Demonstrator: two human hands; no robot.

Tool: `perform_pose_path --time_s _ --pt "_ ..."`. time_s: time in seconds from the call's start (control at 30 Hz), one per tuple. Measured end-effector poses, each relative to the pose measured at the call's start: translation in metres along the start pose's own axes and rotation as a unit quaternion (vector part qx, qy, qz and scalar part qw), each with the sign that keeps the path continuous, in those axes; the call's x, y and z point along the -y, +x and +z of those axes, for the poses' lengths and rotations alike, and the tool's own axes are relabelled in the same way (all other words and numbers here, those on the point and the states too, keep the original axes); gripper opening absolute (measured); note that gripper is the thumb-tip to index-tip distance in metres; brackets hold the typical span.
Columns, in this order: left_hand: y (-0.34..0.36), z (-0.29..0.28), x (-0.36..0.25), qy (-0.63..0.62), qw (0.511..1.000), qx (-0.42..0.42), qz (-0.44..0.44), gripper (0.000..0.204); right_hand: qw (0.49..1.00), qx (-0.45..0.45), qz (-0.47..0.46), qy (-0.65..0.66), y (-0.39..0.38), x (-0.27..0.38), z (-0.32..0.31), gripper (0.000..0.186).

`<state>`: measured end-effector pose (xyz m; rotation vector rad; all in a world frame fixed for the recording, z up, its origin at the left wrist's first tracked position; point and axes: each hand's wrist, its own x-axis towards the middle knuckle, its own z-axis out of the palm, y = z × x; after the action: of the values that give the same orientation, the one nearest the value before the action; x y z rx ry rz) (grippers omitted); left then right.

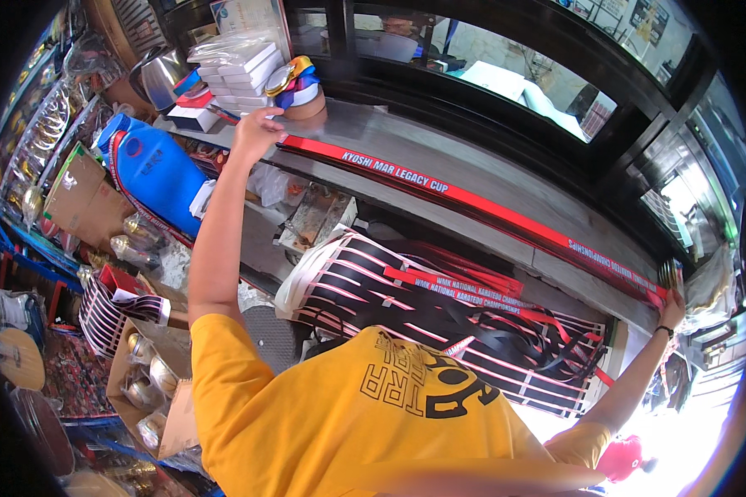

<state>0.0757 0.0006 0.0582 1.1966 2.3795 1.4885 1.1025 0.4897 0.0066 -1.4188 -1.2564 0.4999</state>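
A long red ribbon (472, 203) with white lettering lies stretched along the front edge of a grey counter (439, 157). My left hand (255, 132) is raised at the counter's left end and pinches one end of the ribbon. Far to the right, my right hand (671, 309), with a dark band on its wrist, holds the other end, where a gold medal (666, 273) hangs just above the fingers. Both arms are spread wide from my yellow shirt (365, 422).
Under the counter lies a heap of black, white and red striped ribbons (406, 290). On the counter's left stand stacked white boxes (234, 66) and a pile of medals (294, 79). A blue container (153, 170) and cardboard boxes of trophies (145, 377) sit at the left. Glass cabinets (506, 74) rise behind.
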Motion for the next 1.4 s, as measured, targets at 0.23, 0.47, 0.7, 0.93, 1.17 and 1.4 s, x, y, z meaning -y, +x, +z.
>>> perform_pose_path --time_s 0.23,0.47,0.7,0.93,1.17,1.4 --pt "0.002 -0.002 0.006 0.016 0.999 0.010 0.032 0.049 0.993 -0.003 -0.051 -0.106 -0.017 0.010 0.004 0.030" --pt "0.009 -0.006 0.016 -0.035 0.999 0.012 0.029 0.052 0.982 -0.029 -0.069 -0.173 -0.023 0.024 0.009 0.033" --pt "0.009 -0.008 0.021 -0.018 0.999 0.028 0.044 0.053 0.970 -0.043 -0.108 -0.215 -0.056 0.047 0.019 0.029" --pt "0.010 -0.006 0.035 0.031 0.998 0.015 0.060 0.051 0.971 -0.060 -0.101 -0.208 -0.058 0.040 0.029 0.021" --pt "0.029 -0.014 0.076 -0.029 0.998 0.047 0.036 0.051 0.972 -0.050 -0.026 -0.227 -0.081 0.057 0.033 0.028" --pt "0.031 -0.029 0.091 -0.003 0.999 0.046 0.014 0.047 0.966 -0.067 -0.016 -0.247 -0.107 0.097 0.037 0.024"
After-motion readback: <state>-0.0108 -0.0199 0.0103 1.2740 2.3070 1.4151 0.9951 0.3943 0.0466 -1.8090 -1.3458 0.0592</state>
